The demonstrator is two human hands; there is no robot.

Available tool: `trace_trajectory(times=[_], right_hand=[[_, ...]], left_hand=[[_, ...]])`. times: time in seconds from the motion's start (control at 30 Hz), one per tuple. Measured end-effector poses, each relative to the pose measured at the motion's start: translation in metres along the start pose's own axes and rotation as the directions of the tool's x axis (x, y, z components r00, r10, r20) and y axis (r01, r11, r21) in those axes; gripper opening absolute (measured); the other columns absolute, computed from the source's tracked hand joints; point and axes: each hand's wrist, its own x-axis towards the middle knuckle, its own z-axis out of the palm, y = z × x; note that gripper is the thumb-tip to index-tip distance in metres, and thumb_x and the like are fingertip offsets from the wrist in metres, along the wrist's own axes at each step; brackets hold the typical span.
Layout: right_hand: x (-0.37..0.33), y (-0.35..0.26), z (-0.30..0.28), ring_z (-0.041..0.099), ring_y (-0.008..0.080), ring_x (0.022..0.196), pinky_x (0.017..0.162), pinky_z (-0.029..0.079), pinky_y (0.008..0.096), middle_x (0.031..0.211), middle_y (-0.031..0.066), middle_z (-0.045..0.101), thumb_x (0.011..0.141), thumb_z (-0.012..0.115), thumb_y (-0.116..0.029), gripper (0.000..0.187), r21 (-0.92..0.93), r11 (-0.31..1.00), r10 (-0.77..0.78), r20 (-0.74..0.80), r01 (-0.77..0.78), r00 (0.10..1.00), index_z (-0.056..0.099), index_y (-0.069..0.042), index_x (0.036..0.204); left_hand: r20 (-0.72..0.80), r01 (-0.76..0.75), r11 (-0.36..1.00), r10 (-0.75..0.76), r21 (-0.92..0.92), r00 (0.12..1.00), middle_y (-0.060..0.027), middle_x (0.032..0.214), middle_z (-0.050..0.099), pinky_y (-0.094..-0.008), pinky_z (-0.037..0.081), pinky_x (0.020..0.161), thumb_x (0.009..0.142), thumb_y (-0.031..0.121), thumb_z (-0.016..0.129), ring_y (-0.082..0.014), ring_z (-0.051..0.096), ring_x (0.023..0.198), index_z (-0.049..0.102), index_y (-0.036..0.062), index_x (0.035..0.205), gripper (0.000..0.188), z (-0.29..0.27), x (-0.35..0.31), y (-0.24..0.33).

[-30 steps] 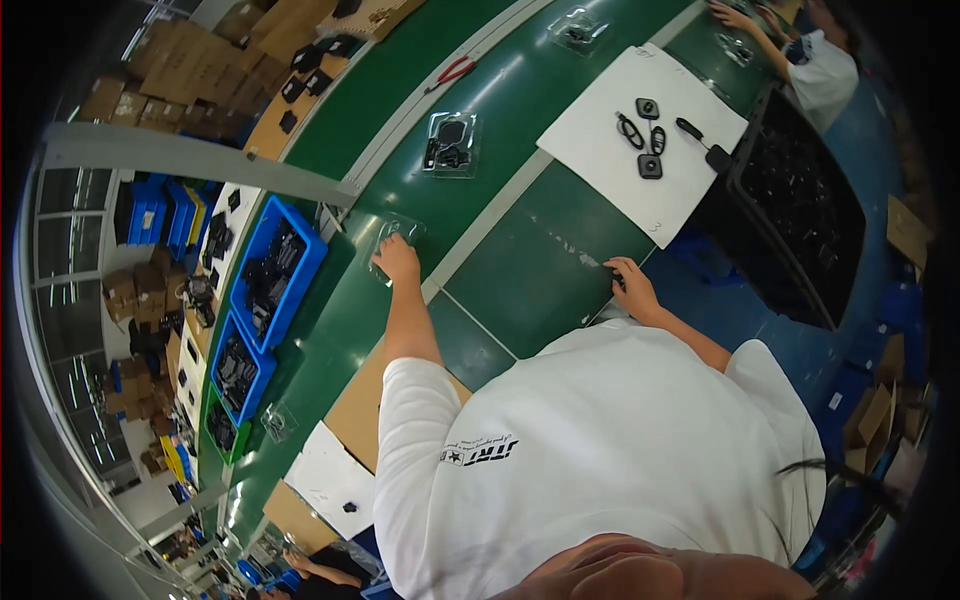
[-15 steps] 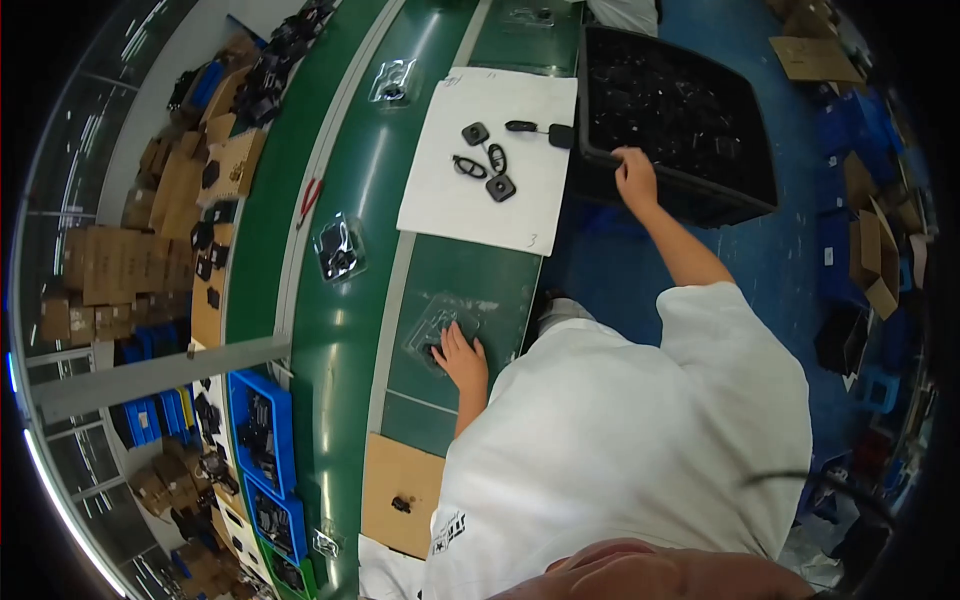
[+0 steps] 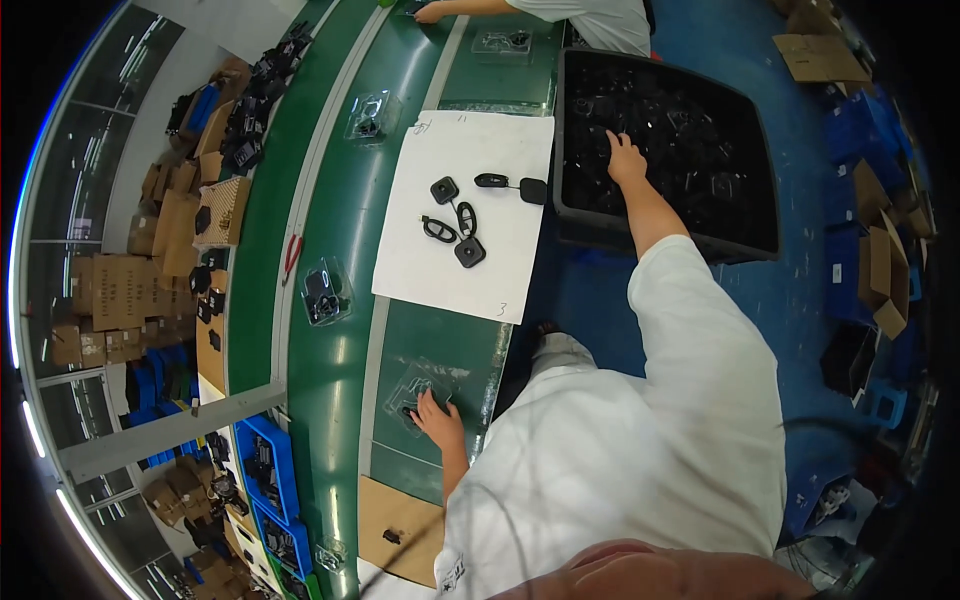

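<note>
My left hand (image 3: pixel 440 420) rests with its fingers spread on a clear plastic blister tray (image 3: pixel 405 388) on the green bench. A small dark part (image 3: pixel 408 411) shows beside the fingertips. My right hand (image 3: pixel 626 160) reaches over a large black bin (image 3: pixel 660 236), its fingers extended and apart at the heap of black parts (image 3: pixel 690 140) inside. Whether the fingertips touch a part is hard to see. Between the hands lies a white board (image 3: pixel 420 270) with several small black square devices (image 3: pixel 469 252) and looped black cables (image 3: pixel 439 230).
More blister trays with dark parts (image 3: pixel 325 295) lie along the green conveyor (image 3: pixel 340 190). Red-handled pliers (image 3: pixel 291 256) sit at its far side. A brown board (image 3: pixel 385 510) lies near me. At the top, a co-worker's arm (image 3: pixel 480 8) reaches over the conveyor. Blue crates (image 3: pixel 262 460) stand left.
My right hand has moved from the bin's near rim to over the parts inside. My left hand stays on the blister tray. A co-worker's arm has come into view at the top.
</note>
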Motion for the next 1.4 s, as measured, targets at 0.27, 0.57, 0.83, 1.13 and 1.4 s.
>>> trace_trajectory(times=[0.27,0.57,0.83,1.13,1.4], right_hand=[[0.044,0.046,-0.011,0.059,0.0306,0.102,0.084,0.051,0.0428,0.112,0.0106,0.06,0.086,0.058,-0.016,0.029,0.292,0.857,0.43,0.047,-0.424,0.902,0.059,-0.015,0.115],[0.059,0.139,-0.06,0.057,0.032,0.103,0.087,0.046,0.0431,0.116,0.0116,0.061,0.085,0.06,-0.023,0.028,0.057,0.847,0.518,-0.311,-0.528,0.797,0.059,-0.016,0.112],[-0.011,0.212,-0.054,0.055,0.0354,0.114,0.096,0.044,0.0473,0.122,0.015,0.059,0.089,0.063,-0.037,0.052,0.045,0.699,0.715,-0.01,-0.714,0.7,0.051,-0.013,0.134],[-0.043,0.18,-0.121,0.057,0.0339,0.114,0.098,0.046,0.0436,0.125,0.0127,0.058,0.08,0.079,-0.029,0.065,0.513,0.786,0.556,-0.344,-0.345,0.756,0.05,-0.011,0.135],[-0.046,0.104,-0.196,0.062,0.0256,0.107,0.093,0.05,0.0363,0.121,0.0097,0.06,0.077,0.082,-0.023,0.061,0.584,0.812,0.385,-0.552,0.012,0.74,0.052,-0.01,0.128]], left_hand=[[0.03,0.057,0.998,-0.057,-0.001,0.998,-0.0167,0.133,0.055,-0.0558,0.025,0.114,0.077,0.006,0.065,-0.031,0.048,0.13,0.049,0.0049,0.132,0.057,-0.001,0.004,0.01],[0.036,0.093,0.996,-0.093,0.017,0.995,-0.0164,0.134,0.055,-0.056,0.025,0.114,0.075,0.005,0.066,-0.0324,0.047,0.13,0.049,0.0058,0.131,0.059,0.003,0.002,0.007],[0.049,0.115,0.993,-0.117,0.029,0.992,-0.0165,0.135,0.054,-0.0563,0.025,0.115,0.074,0.005,0.066,-0.0335,0.047,0.13,0.049,0.0055,0.132,0.06,0.008,0.0,0.003],[0.056,0.108,0.994,-0.109,0.028,0.992,-0.017,0.136,0.053,-0.0562,0.024,0.115,0.074,0.005,0.065,-0.0336,0.047,0.13,0.049,0.0051,0.133,0.061,0.01,0.0,-0.002],[0.002,0.077,0.997,-0.077,0.022,0.997,-0.0173,0.135,0.054,-0.0562,0.024,0.115,0.075,0.007,0.064,-0.0335,0.046,0.13,0.049,0.0043,0.133,0.06,0.013,-0.004,-0.003]])
